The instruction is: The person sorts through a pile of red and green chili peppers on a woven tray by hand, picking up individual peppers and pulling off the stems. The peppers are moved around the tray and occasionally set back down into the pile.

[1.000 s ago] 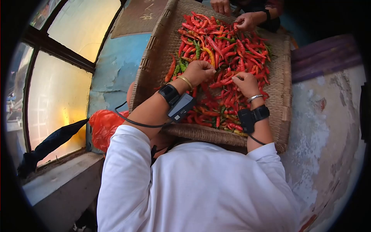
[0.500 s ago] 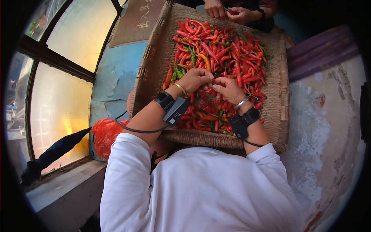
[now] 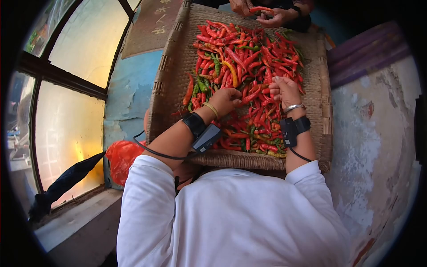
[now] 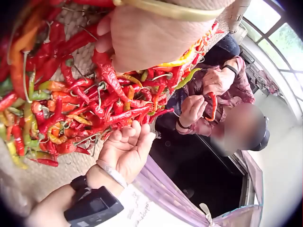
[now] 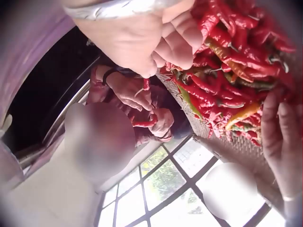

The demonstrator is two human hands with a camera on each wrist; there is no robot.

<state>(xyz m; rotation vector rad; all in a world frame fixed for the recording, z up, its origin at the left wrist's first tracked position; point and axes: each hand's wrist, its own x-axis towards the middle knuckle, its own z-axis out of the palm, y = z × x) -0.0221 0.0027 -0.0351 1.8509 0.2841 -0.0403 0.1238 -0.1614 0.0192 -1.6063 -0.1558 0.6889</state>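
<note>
My left hand (image 3: 225, 101) is low over the pile of chili peppers (image 3: 249, 58), its bent fingers pinching a red chili pepper (image 4: 108, 75); the back of the hand partly hides this grip. To the right, my right hand (image 3: 284, 91) is raised just above the peppers. Its palm faces inward in the left wrist view, the fingers (image 4: 130, 135) loosely curled with nothing between them. Most peppers are red, with some green and a yellow one (image 3: 231, 72) among them. They lie in a large woven basket (image 3: 318, 115).
Across the basket, another person's hands (image 3: 273, 18) hold a red chili pepper (image 3: 261, 9). A window (image 3: 71, 129) and a red plastic bag (image 3: 122, 160) are on the left. A peeling wall (image 3: 369, 129) and purple cloth (image 3: 364, 53) are on the right.
My hands came together over the peppers half a second ago and are now apart. The right moved right and away, the left slightly down. The other person's hands now hold a pepper more visibly.
</note>
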